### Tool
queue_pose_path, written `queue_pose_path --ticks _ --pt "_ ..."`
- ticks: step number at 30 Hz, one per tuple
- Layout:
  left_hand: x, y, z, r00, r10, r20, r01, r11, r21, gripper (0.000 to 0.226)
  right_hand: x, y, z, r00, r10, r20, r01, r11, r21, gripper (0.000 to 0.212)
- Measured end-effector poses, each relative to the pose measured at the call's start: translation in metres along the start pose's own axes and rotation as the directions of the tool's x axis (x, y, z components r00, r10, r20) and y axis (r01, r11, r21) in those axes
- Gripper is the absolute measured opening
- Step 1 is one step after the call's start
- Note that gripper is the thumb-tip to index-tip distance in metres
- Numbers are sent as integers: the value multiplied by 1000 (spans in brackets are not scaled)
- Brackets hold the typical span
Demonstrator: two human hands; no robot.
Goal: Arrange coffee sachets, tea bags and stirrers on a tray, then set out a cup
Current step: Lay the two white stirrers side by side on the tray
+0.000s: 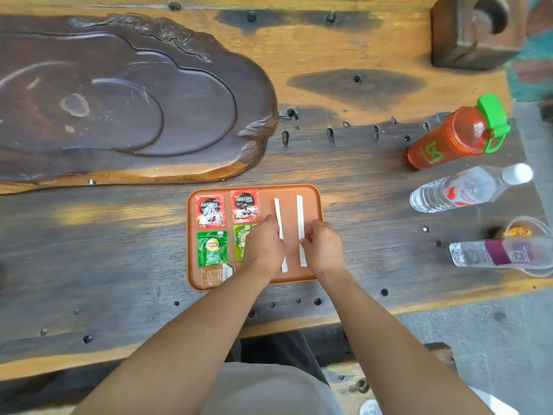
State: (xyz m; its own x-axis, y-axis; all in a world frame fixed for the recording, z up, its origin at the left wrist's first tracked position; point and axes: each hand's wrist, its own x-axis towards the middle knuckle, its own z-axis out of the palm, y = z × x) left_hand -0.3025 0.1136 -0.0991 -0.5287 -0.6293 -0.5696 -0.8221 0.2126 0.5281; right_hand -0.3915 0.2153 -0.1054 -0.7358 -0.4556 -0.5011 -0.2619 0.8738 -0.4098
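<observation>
An orange tray [314,199] lies on the wooden table. Two red coffee sachets [210,211] [245,206] lie side by side at its far left. Below them are two green tea bags: one [212,248] in full view, the other [241,239] partly under my left hand. A brown sachet [213,276] sits at the near edge. Two white paper-wrapped stirrers lie lengthwise on the right half. My left hand [264,242] pinches the left stirrer [278,214]. My right hand [323,245] pinches the right stirrer [300,214].
A large dark carved wooden tea board [119,100] fills the far left. At the right stand an orange bottle with a green cap [454,134], a clear water bottle [466,190], a purple-labelled bottle [502,253] and a clear plastic cup [522,227] holding something yellow. A wooden block [475,31] sits far right.
</observation>
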Motion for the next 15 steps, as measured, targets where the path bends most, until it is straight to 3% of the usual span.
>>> queue_pose_path --ticks 4,8,11,13,15 --pt "1 -1 -2 999 40 10 -41 993 112 21 -1 7 -5 995 -94 -15 94 995 -23 14" --pt "-7 -8 -9 970 240 -30 -222 934 279 25 -3 19 -19 940 -339 -33 324 921 -218 34" --pt "-13 -19 -9 906 423 -19 -370 813 449 63 0 29 -28 894 -430 125 447 843 -299 78" --pt "-12 -27 -6 902 425 82 -405 762 505 92 4 32 -31 863 -445 239 503 793 -344 96" --pt "-9 -34 -2 910 379 166 -405 736 542 106 8 33 -32 841 -432 327 537 742 -402 101"
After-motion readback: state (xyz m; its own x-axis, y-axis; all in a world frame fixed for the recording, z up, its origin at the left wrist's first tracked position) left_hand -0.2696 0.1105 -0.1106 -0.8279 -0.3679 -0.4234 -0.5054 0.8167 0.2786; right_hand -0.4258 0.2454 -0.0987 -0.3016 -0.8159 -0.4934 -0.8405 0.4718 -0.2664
